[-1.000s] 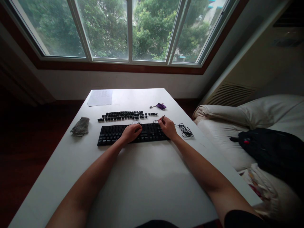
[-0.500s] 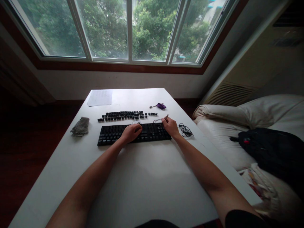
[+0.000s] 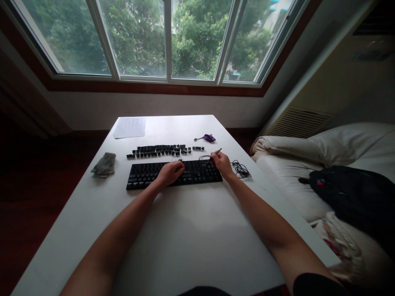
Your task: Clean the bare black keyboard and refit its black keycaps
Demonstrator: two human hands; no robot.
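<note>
A black computer keyboard (image 3: pixel 145 173) lies across the white table. My left hand (image 3: pixel 170 172) rests over its middle, fingers curled and closed; whatever they may hold is hidden. Over the keyboard's right end, my right hand (image 3: pixel 222 163) pinches a thin, light-coloured stick (image 3: pixel 219 151), whose tip points up and away. The stick's exact kind is too small to tell. Behind the keyboard stand rows of loose black keycaps (image 3: pixel 160 148), with a small gap before a short group at the right. A clear round object (image 3: pixel 177 158) shows partly beside my left fingers.
A black coiled cable (image 3: pixel 242 169) lies right of the keyboard. Farther back is a purple-ended tool (image 3: pixel 209 138). A grey cloth (image 3: pixel 104 165) and a sheet of paper (image 3: pixel 129 127) lie on the left. A beige sofa (image 3: pixel 286 189) with a black bag (image 3: pixel 348 197) adjoins the table's right side.
My right hand has shifted very slightly, and the stick's tip has moved a little up and to the right. My left hand stays in place.
</note>
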